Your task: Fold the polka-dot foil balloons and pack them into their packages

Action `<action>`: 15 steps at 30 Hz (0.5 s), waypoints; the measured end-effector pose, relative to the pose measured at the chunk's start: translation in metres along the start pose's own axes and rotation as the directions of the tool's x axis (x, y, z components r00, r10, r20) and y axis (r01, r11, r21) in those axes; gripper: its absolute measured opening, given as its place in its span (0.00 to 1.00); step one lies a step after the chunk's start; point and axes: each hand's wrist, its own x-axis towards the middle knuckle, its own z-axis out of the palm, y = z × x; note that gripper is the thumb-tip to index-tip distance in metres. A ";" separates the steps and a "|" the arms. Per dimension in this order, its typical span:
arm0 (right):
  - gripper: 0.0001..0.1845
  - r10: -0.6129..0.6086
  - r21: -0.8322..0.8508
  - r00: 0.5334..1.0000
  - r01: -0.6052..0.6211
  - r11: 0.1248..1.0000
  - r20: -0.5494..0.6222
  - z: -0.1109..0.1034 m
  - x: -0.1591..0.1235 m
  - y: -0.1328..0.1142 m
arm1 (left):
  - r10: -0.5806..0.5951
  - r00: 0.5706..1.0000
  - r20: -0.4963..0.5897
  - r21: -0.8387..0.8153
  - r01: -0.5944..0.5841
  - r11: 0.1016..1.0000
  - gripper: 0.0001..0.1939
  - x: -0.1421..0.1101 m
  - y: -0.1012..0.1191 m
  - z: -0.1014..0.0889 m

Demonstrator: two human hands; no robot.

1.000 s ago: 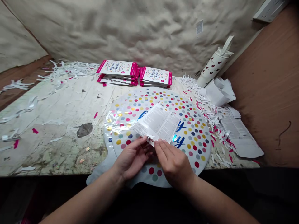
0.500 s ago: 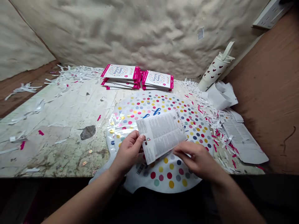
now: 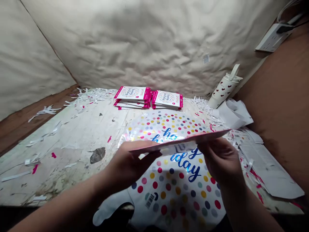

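My left hand [image 3: 135,161] and my right hand [image 3: 222,159] grip the two ends of a flat printed card packet [image 3: 180,144], seen nearly edge-on with a pink edge upward. Both thumbs and fingers are closed on it, partly hidden by the packet and shadow. Beneath lies a flat white foil balloon [image 3: 178,190] with coloured dots and blue lettering. Its lower part hangs over the table's near edge, with a tail at the lower left. The packet covers part of the lettering.
Two stacks of pink-and-white packets, the left stack [image 3: 132,96] and the right stack [image 3: 167,99], stand behind the balloon. At right are a white tumbler with hearts [image 3: 222,90], crumpled paper [image 3: 233,112] and flattened card [image 3: 270,167]. Paper scraps [image 3: 93,96] litter the worn table [image 3: 79,135].
The packet has been raised and tilted from showing its printed back to nearly edge-on. My right hand has moved up and right and now grips its right end. The camera view has tilted upward.
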 end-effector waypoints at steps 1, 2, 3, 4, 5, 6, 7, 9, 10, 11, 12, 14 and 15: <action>0.15 0.048 0.007 0.999 -0.049 0.999 0.020 -0.002 0.003 0.005 | 0.042 0.999 -0.003 0.099 -0.041 0.994 0.15 0.003 -0.012 -0.006; 0.18 0.089 -0.001 0.996 -0.089 0.996 0.022 -0.006 0.005 0.009 | 0.082 0.996 -0.041 0.239 -0.070 0.969 0.15 0.008 -0.026 -0.014; 0.21 0.123 -0.020 0.992 -0.123 0.992 -0.003 -0.013 0.006 0.014 | 0.107 0.989 -0.101 0.392 -0.060 0.918 0.17 0.017 -0.042 -0.024; 0.22 0.155 -0.048 0.987 -0.157 0.986 -0.044 -0.021 0.006 0.018 | 0.105 0.982 -0.158 0.551 -0.001 0.835 0.19 0.029 -0.061 -0.035; 0.21 0.190 -0.088 0.978 -0.198 0.976 -0.089 -0.031 0.004 0.023 | 0.026 0.980 -0.196 0.676 0.116 0.728 0.21 0.044 -0.082 -0.046; 0.20 0.233 -0.137 0.964 -0.250 0.959 -0.124 -0.040 0.001 0.028 | -0.090 0.972 -0.218 0.748 0.225 0.624 0.21 0.060 -0.105 -0.055; 0.20 0.280 -0.188 0.949 -0.304 0.934 -0.145 -0.049 -0.004 0.033 | -0.217 0.953 -0.209 0.799 0.295 0.524 0.21 0.076 -0.130 -0.063; 0.20 0.373 -0.280 0.916 -0.401 0.872 -0.151 -0.063 -0.018 0.044 | -0.336 0.924 -0.181 0.813 0.333 0.478 0.20 0.106 -0.179 -0.069; 0.20 0.412 -0.325 0.901 -0.434 0.840 -0.139 -0.069 -0.026 0.048 | -0.381 0.913 -0.149 0.819 0.329 0.470 0.21 0.119 -0.201 -0.069; 0.20 0.436 -0.379 0.891 -0.450 0.809 -0.126 -0.074 -0.034 0.051 | -0.417 0.901 -0.116 0.821 0.323 0.470 0.21 0.129 -0.220 -0.066; 0.19 0.448 -0.448 0.888 -0.445 0.775 -0.106 -0.078 -0.042 0.052 | -0.448 0.890 -0.089 0.822 0.320 0.471 0.22 0.139 -0.236 -0.063; 0.17 0.437 -0.626 0.899 -0.357 0.693 -0.029 -0.084 -0.059 0.048 | -0.500 0.865 -0.054 0.821 0.323 0.471 0.24 0.154 -0.257 -0.053; 0.15 0.428 -0.715 0.903 -0.271 0.645 0.043 -0.085 -0.066 0.043 | -0.521 0.852 -0.053 0.820 0.334 0.464 0.25 0.161 -0.260 -0.048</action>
